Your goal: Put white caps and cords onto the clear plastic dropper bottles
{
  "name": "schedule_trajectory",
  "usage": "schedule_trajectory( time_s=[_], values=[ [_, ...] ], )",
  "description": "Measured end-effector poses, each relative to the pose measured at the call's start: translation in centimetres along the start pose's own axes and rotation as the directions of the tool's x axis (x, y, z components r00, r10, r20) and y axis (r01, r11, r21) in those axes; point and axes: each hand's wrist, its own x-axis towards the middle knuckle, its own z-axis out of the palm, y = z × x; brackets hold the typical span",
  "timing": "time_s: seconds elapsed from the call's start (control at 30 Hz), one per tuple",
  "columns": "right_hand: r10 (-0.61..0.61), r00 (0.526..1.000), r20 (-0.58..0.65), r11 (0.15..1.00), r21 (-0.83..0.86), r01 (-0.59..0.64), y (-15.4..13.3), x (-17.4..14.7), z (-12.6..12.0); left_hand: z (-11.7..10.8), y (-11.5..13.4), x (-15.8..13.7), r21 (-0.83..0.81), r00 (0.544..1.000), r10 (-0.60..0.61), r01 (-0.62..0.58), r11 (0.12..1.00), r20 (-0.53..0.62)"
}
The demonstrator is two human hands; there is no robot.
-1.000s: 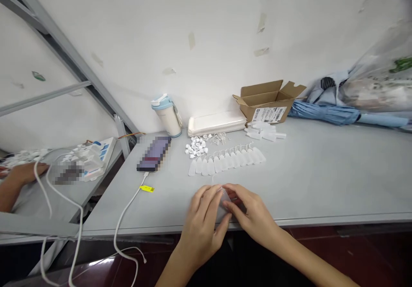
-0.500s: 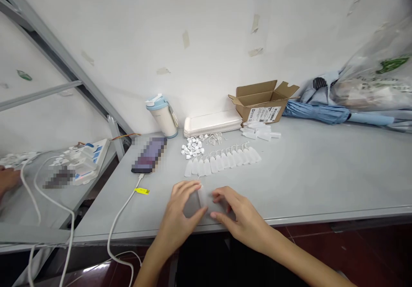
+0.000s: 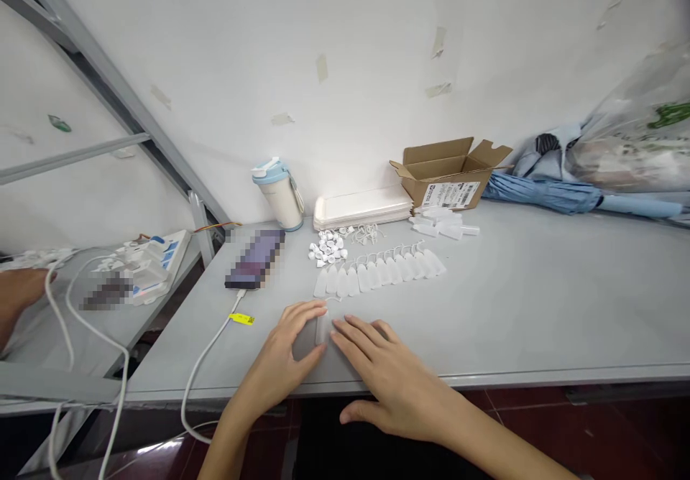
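Note:
A small translucent plastic tube (image 3: 322, 328) with a thin white cord at its top lies at the desk's front. My left hand (image 3: 280, 354) grips it end to end, fingers at the top and thumb at the bottom. Just to its right is my right hand (image 3: 391, 376), open, fingers stretched towards the tube and thumb apart. Beyond both hands runs a slanted row of similar corded tubes (image 3: 380, 271). Small white caps (image 3: 328, 248) lie in a heap behind the row's left end, beside loose white cords (image 3: 366, 233). More tubes (image 3: 445, 223) are piled at the back.
A phone (image 3: 254, 259) with a white charging cable lies left, near a tumbler (image 3: 279, 196). Along the wall are stacked white trays (image 3: 364, 207), an open cardboard box (image 3: 450, 178) and a blue umbrella (image 3: 544, 192). Another person's hand (image 3: 21, 293) shows at the neighbouring desk.
My left hand and the tube have shifted slightly left. My right hand has gone from curled fingers to stretched ones, moving closer to the tube. The other person's hand reaches further in.

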Motion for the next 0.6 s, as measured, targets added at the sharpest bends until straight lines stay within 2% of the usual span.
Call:
schedule_trajectory(
  time_s=[0.2,0.6],
  values=[
    [0.035,0.996,-0.085,0.997,-0.068,-0.041,-0.5,1.3,1.2,0.2,-0.4,-0.1,-0.006,1.0,-0.023,0.023,1.0,0.005],
    [0.02,0.996,-0.083,0.988,-0.151,-0.032,-0.5,1.2,1.4,0.4,-0.8,-0.1,-0.02,0.998,-0.037,0.038,0.999,0.044]
  ],
)
